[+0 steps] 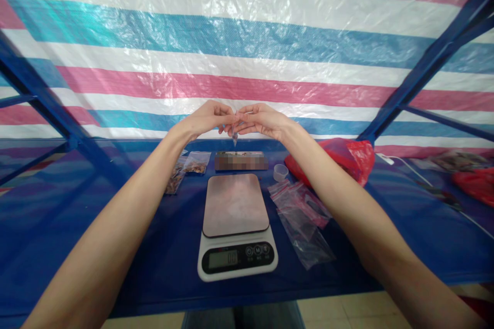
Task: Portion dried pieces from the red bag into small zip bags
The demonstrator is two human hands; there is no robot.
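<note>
My left hand [210, 117] and my right hand [264, 120] meet above the far part of the blue surface, fingertips pinched together. Between them hangs a small clear plastic bag [235, 137], seen nearly edge-on and mostly covered by fingers. Below and nearer to me stands a white kitchen scale [236, 205] with a bare metal plate; its display reads 0.0. Flat, clear zip bags [303, 216] with pink-red edges lie to the right of the scale. A small clear plastic cup [280, 172] stands just beyond them.
Left of the scale lie filled zip bags [196, 163] with brown dried pieces. Behind the scale is a low box [241, 161], its face blurred. A red plastic bag [347, 157] sits beyond my right forearm. Blue metal posts [417, 79] and a striped sheet [247, 41] bound the table.
</note>
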